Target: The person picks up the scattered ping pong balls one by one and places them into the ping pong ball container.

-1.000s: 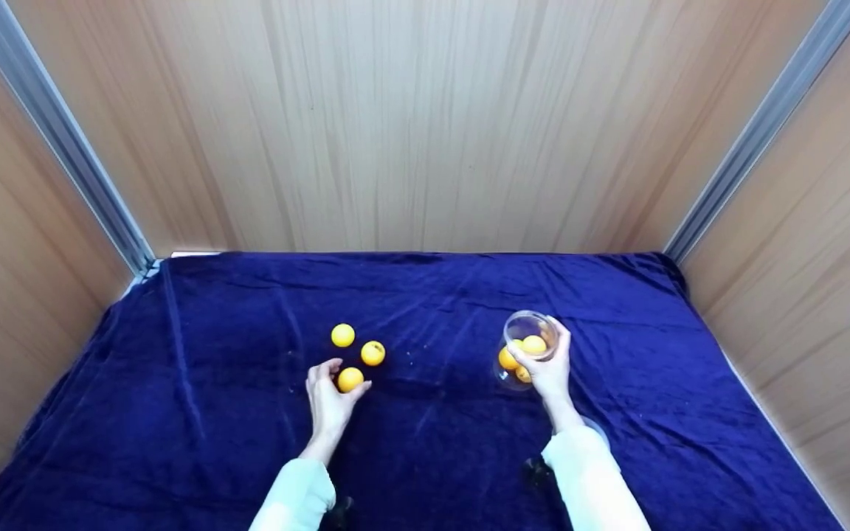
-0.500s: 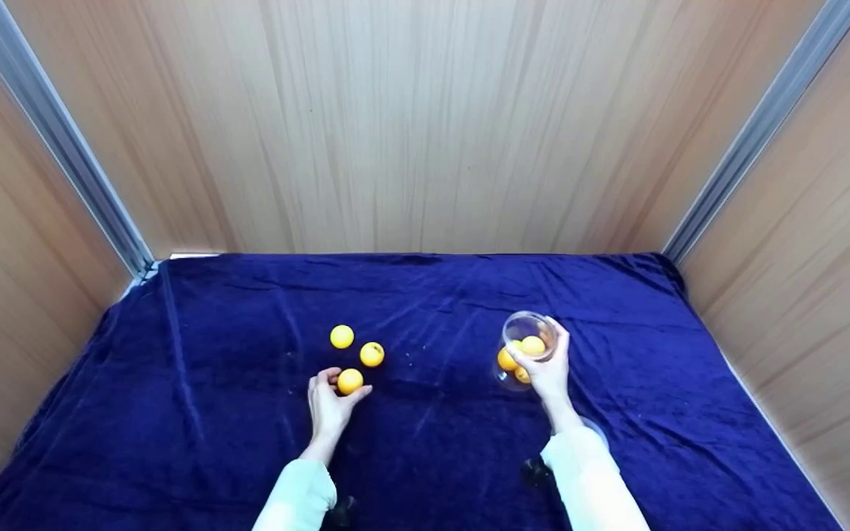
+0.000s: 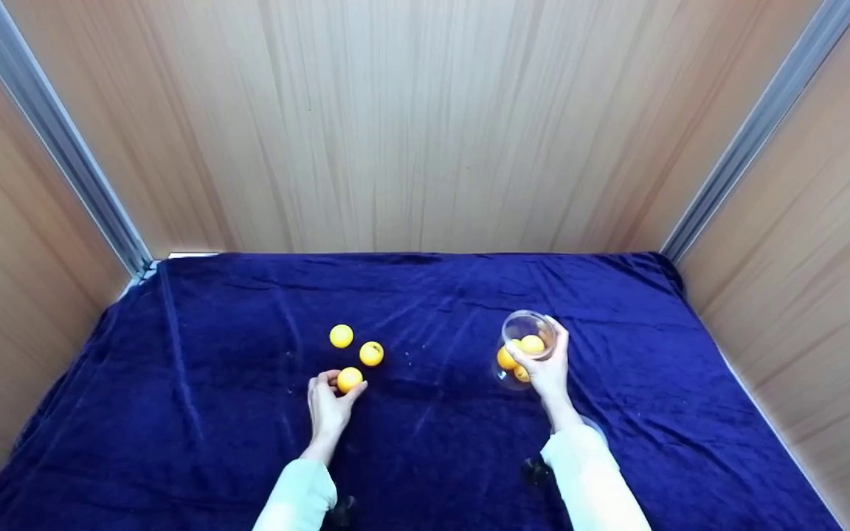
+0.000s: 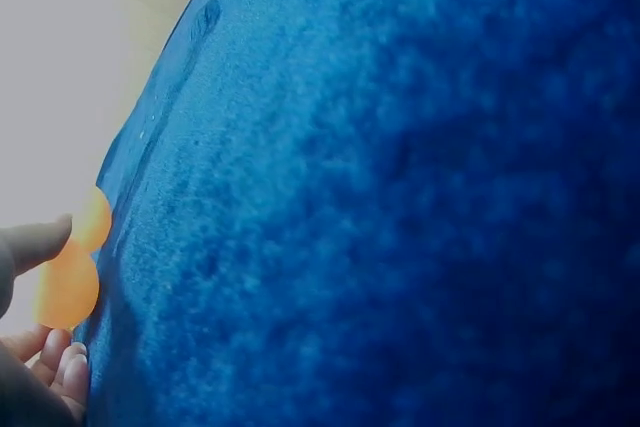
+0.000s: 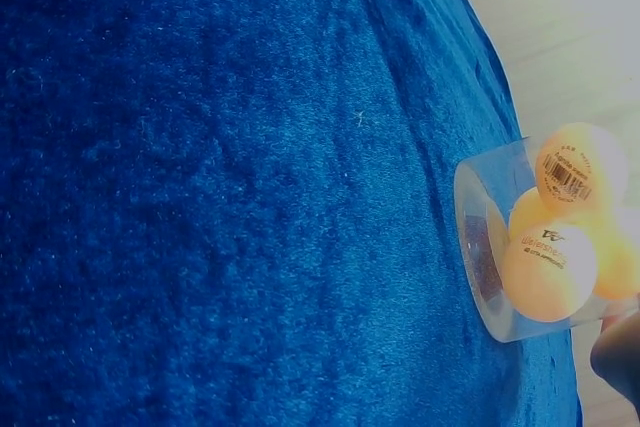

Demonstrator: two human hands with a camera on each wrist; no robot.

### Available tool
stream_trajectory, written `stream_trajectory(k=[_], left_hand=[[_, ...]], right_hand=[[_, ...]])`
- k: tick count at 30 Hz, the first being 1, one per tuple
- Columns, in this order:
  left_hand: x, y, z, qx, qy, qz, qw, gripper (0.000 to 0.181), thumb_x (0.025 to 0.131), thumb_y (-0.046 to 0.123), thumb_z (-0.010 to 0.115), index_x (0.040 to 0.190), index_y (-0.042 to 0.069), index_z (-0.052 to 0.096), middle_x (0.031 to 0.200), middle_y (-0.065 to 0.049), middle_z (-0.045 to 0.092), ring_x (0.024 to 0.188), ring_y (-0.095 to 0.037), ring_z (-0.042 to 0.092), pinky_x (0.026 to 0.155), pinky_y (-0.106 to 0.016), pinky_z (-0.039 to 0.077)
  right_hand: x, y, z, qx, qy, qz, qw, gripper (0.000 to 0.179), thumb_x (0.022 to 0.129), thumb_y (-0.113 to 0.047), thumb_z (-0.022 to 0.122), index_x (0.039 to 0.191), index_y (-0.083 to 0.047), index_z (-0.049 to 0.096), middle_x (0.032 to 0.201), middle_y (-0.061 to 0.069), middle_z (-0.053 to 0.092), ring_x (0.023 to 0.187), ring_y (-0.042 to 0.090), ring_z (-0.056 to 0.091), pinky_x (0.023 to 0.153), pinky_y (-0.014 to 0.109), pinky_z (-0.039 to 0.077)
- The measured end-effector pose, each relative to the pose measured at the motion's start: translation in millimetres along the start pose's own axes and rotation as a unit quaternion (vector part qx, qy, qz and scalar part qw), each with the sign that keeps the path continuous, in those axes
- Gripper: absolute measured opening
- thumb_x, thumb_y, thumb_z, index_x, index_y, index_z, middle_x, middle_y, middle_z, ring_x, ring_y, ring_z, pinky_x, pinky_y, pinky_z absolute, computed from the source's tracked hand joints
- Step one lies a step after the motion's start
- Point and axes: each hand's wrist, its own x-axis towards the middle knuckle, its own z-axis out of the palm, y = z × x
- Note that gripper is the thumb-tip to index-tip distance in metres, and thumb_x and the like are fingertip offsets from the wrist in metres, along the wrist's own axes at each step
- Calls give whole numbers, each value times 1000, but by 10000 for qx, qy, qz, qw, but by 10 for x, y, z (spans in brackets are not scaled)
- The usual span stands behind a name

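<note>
My left hand [image 3: 330, 409] has its thumb and fingers around an orange ping-pong ball [image 3: 350, 380] low over the cloth. In the left wrist view, the thumb lies at the top of that ball [image 4: 68, 289] and the curled fingertips [image 4: 72, 369] sit right below it. Two more ping-pong balls rest just beyond, one [image 3: 341, 336] farther back and one [image 3: 371, 354] to the right. On the right side, my right hand [image 3: 552, 372] grips a clear plastic cup [image 3: 521, 318] holding several orange ping-pong balls [image 5: 550, 272]. Printed marks show on some of them.
Dark blue velvet cloth [image 3: 425, 442] covers the table, with creases across it. Wood-grain panels [image 3: 425, 125] stand behind and at both sides, joined by metal corner posts [image 3: 757, 140]. A clear round edge [image 3: 596, 429] shows beside the right sleeve.
My left thumb and fingers have drawn in from around the nearest ball and now close on it. The right hand and the cup have stayed put.
</note>
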Motion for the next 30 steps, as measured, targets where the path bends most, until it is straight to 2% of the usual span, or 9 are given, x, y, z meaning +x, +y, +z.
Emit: stream_trajectory(k=[5, 13, 17, 19, 20, 23, 26, 27, 30], left_hand=[[-10, 41, -16, -100, 31, -50, 9999, 42, 61, 13, 80, 92, -5, 58, 85, -15, 50, 77, -28, 53, 71, -35, 43], [-17, 179, -11, -305, 146, 72, 9994, 42, 61, 14, 80, 92, -4, 58, 85, -13, 50, 74, -26, 53, 68, -30, 42], [-29, 251, 19, -612, 200, 223, 9977, 41, 60, 13, 80, 90, -4, 58, 84, -12, 50, 72, -27, 54, 63, -29, 44], [-36, 286, 36, -878, 239, 311, 9954, 41, 60, 14, 80, 89, -3, 57, 83, -12, 50, 71, -26, 53, 61, -31, 45], [-45, 314, 44, -1035, 335, 426, 9931, 40, 60, 16, 80, 88, -1, 57, 82, -10, 49, 69, -23, 53, 60, -28, 44], [-62, 385, 75, -1264, 357, 514, 9900, 40, 60, 19, 80, 88, 0, 57, 81, -9, 49, 69, -22, 52, 59, -29, 44], [-69, 464, 124, -1256, 283, 372, 9910, 41, 61, 18, 80, 90, -1, 57, 83, -9, 50, 72, -25, 53, 60, -28, 44], [-69, 487, 141, -1184, 178, 250, 9925, 42, 61, 16, 79, 92, -3, 57, 84, -11, 50, 74, -28, 53, 61, -29, 44], [-74, 569, 200, -1171, 123, 129, 9930, 43, 61, 12, 80, 93, -3, 57, 86, -11, 51, 75, -28, 53, 61, -29, 45]], right_hand=[[-10, -3, 0, -104, -56, -48, 9999, 81, 58, -9, 82, 126, -13, 36, 119, 14, 48, 109, 35, 43, 79, 22, 44], [5, 1, -3, 36, -120, -178, 9998, 81, 59, 1, 79, 126, -13, 36, 120, 31, 41, 110, 48, 36, 78, 22, 45], [10, 3, -3, 61, -103, -121, 9999, 81, 58, 0, 80, 125, -12, 36, 120, 32, 40, 110, 47, 36, 77, 21, 45], [15, -1, 1, 84, -106, -124, 9998, 81, 58, 0, 80, 126, -12, 36, 120, 33, 39, 110, 48, 35, 79, 21, 44], [17, -4, 3, 74, -101, -123, 9998, 81, 58, 0, 80, 125, -12, 36, 120, 33, 39, 110, 48, 35, 80, 21, 44], [12, -28, 9, 7, -93, -148, 9998, 81, 59, 0, 80, 125, -12, 36, 120, 32, 40, 110, 48, 35, 81, 20, 43], [1, -65, 19, -49, -54, -85, 9999, 80, 58, -3, 81, 125, -11, 36, 119, 26, 43, 109, 46, 36, 81, 20, 43], [-3, -92, 27, 38, -43, -50, 10000, 81, 58, -3, 81, 125, -10, 36, 120, 26, 43, 110, 46, 36, 81, 21, 43], [-3, -94, 34, 95, -26, -41, 9999, 80, 58, -4, 81, 125, -10, 37, 120, 28, 42, 110, 46, 35, 81, 21, 43]])
